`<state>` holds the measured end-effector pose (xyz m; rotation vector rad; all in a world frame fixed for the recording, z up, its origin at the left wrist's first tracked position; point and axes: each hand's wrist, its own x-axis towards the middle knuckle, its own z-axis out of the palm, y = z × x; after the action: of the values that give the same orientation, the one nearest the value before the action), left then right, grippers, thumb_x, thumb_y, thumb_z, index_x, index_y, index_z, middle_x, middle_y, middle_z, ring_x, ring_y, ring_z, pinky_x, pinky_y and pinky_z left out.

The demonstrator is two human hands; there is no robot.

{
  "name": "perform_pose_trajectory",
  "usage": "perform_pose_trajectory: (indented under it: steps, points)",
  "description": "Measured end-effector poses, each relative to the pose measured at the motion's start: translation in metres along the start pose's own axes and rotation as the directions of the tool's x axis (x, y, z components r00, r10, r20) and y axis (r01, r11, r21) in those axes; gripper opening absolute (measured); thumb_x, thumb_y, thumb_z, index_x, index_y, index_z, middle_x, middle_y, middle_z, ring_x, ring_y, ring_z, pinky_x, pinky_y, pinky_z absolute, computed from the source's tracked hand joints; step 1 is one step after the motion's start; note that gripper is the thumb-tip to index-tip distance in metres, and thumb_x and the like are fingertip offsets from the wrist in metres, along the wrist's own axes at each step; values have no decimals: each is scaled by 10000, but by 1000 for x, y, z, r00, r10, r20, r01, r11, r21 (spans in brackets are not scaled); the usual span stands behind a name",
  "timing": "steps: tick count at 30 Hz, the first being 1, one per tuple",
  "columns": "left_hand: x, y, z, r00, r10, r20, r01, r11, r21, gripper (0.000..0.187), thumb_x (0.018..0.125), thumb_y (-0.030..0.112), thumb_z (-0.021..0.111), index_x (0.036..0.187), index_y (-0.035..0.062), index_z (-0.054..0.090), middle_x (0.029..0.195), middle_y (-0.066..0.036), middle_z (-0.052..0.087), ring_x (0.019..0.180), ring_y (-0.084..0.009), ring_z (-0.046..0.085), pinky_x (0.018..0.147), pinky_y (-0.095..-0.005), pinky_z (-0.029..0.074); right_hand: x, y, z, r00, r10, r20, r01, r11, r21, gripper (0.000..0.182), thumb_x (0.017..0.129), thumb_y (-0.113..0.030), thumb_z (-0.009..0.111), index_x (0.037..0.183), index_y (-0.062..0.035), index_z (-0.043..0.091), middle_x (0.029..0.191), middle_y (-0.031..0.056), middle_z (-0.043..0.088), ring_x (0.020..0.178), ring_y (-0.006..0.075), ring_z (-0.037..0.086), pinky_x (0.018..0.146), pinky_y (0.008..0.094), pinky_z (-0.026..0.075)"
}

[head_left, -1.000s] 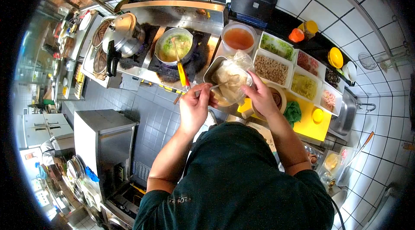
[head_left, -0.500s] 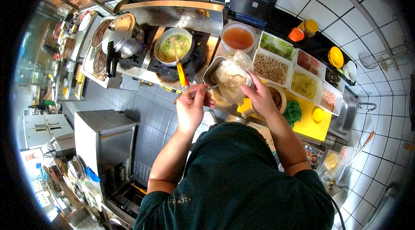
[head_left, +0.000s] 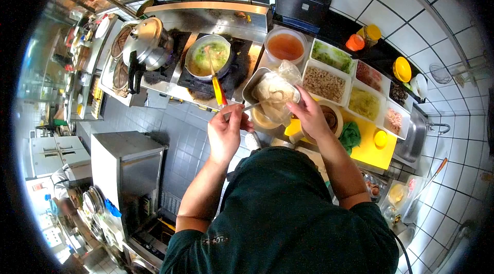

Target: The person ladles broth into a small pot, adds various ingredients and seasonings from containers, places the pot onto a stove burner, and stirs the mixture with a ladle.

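My left hand (head_left: 225, 132) pinches a thin metal-shafted utensil (head_left: 250, 107), whose far end dips into a metal container (head_left: 249, 90). The container is lined with a clear plastic bag (head_left: 289, 72) and holds a pale, beige mass (head_left: 270, 89). My right hand (head_left: 311, 117) grips the container's right side, with the bag's edge under the fingers. Below the container, a pale round bowl (head_left: 264, 120) partly shows. To the left, a pan (head_left: 190, 65) of greenish soup sits on the stove, a yellow-and-red-handled utensil (head_left: 218, 89) resting in it.
A lidded pressure cooker (head_left: 144, 42) stands further left on the stove. Behind the container is a tub of reddish-brown liquid (head_left: 285, 47). White trays of chopped ingredients (head_left: 324, 82) line the right, beside a yellow board (head_left: 366, 145) with a green cloth (head_left: 350, 136).
My left hand has shifted slightly, its fingers drawn closer together on the utensil. The container stays in my right hand, almost unmoved. The whole view has shifted slightly.
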<state>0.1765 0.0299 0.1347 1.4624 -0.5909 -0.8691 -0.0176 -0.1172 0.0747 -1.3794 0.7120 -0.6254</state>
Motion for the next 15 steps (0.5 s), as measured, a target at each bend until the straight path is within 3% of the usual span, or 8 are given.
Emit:
perform_pose_trajectory:
  steps: [4, 10, 15]
  points:
    - [-2, 2, -2, 1000, 31, 4, -31, 999, -43, 271, 1037, 161, 540, 1110, -87, 621, 820, -153, 659, 660, -227, 679, 608, -347, 600, 0, -2, 0, 1000, 5, 0, -5, 999, -33, 578, 969, -142, 657, 1464, 13, 404, 1236, 90, 600, 1008, 117, 598, 877, 270, 509]
    - [-1, 2, -9, 997, -60, -56, 50, 986, -160, 266, 1017, 178, 573, 1086, -72, 629, 812, -149, 653, 649, -236, 667, 582, -345, 580, 0, -4, -1, 998, 60, -16, -61, 998, -32, 579, 966, -149, 659, 1463, 9, 409, 1260, 100, 598, 1027, 132, 606, 896, 274, 503]
    - [16, 14, -36, 979, -2, -206, -78, 922, -379, 240, 1014, 160, 564, 1059, -66, 630, 803, -119, 644, 620, -204, 650, 566, -319, 565, 2, 6, -4, 995, 73, -71, -72, 997, 29, 582, 959, -168, 665, 1460, 2, 420, 1281, 108, 600, 1057, 150, 610, 925, 289, 495]
